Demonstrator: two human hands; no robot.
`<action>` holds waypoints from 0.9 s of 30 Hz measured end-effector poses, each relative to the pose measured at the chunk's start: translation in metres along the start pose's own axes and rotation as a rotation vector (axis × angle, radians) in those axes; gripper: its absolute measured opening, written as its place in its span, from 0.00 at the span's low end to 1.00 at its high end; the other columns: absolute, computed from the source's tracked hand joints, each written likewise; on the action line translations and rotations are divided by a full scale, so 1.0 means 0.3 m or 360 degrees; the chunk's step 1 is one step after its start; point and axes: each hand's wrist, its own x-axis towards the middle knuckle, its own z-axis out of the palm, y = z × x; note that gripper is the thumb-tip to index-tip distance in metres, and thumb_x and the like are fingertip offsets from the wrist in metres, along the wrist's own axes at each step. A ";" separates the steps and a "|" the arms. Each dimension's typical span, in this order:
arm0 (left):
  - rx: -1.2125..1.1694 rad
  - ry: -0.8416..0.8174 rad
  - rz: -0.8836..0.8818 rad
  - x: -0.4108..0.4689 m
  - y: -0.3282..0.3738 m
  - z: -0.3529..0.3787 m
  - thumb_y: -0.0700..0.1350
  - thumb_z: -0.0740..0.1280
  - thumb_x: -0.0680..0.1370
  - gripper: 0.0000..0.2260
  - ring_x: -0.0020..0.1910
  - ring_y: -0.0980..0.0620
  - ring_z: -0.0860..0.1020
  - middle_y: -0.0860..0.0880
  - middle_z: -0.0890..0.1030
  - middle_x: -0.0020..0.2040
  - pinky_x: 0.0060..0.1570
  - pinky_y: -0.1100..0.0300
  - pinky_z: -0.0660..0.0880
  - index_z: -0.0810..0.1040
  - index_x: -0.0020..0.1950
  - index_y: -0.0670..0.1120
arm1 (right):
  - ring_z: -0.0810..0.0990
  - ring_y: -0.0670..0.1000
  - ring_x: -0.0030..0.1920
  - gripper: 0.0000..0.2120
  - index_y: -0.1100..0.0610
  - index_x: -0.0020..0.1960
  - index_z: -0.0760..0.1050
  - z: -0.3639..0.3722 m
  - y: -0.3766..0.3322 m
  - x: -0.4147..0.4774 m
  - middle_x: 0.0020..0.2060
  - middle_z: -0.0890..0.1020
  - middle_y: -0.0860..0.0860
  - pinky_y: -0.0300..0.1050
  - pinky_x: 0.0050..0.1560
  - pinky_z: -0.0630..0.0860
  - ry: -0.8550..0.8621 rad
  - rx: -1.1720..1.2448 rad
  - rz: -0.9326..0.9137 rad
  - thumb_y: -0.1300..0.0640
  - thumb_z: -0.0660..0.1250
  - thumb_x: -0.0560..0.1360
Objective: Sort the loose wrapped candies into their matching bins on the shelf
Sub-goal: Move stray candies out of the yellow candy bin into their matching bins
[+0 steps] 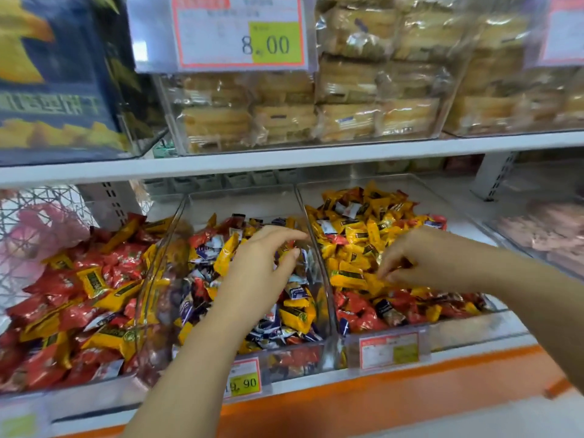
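Note:
Three clear bins of wrapped candies stand side by side on the lower shelf. The left bin [151, 279] holds mostly red candies [57, 286] with some yellow ones. The middle bin [322, 273] is a mix of blue-white candies [268, 330], yellow and red. In the right bin [474, 229], yellow candies [357, 235] lie at the back and red ones at the front. My left hand [262, 270] hovers over the middle bin, fingers curved and apart, holding nothing. My right hand [420, 257] reaches into the right bin, its bunched fingertips pinching a yellow candy [373, 281].
Price tags [243, 379] hang on the bin fronts above an orange shelf edge [410, 396]. The upper shelf [316, 153] carries clear boxes of packaged cakes [347, 99] and a large price sign [240, 30]. A wire basket [38, 222] stands at the left, another clear bin [543, 235] at the right.

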 end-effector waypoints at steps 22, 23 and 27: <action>-0.0169 0.0001 -0.0079 0.002 -0.024 -0.042 0.44 0.64 0.79 0.12 0.54 0.70 0.72 0.65 0.74 0.53 0.50 0.76 0.69 0.77 0.59 0.57 | 0.69 0.35 0.43 0.18 0.49 0.64 0.74 0.058 -0.052 0.191 0.57 0.77 0.44 0.21 0.45 0.64 0.0714 0.0298 -0.0003 0.62 0.65 0.76; -0.0200 0.0011 -0.0083 -0.001 -0.019 -0.044 0.44 0.64 0.79 0.12 0.53 0.70 0.72 0.64 0.75 0.54 0.50 0.74 0.69 0.76 0.59 0.59 | 0.68 0.34 0.41 0.18 0.47 0.64 0.74 0.043 -0.080 0.166 0.53 0.75 0.41 0.19 0.43 0.64 0.0791 0.0360 -0.0043 0.61 0.65 0.76; -0.0462 -0.0049 -0.0135 -0.015 0.026 -0.049 0.46 0.64 0.79 0.18 0.52 0.71 0.75 0.64 0.75 0.57 0.53 0.68 0.73 0.66 0.57 0.70 | 0.70 0.30 0.45 0.21 0.44 0.66 0.70 0.009 -0.222 0.121 0.49 0.70 0.37 0.22 0.47 0.67 0.0755 0.0526 -0.0299 0.59 0.66 0.76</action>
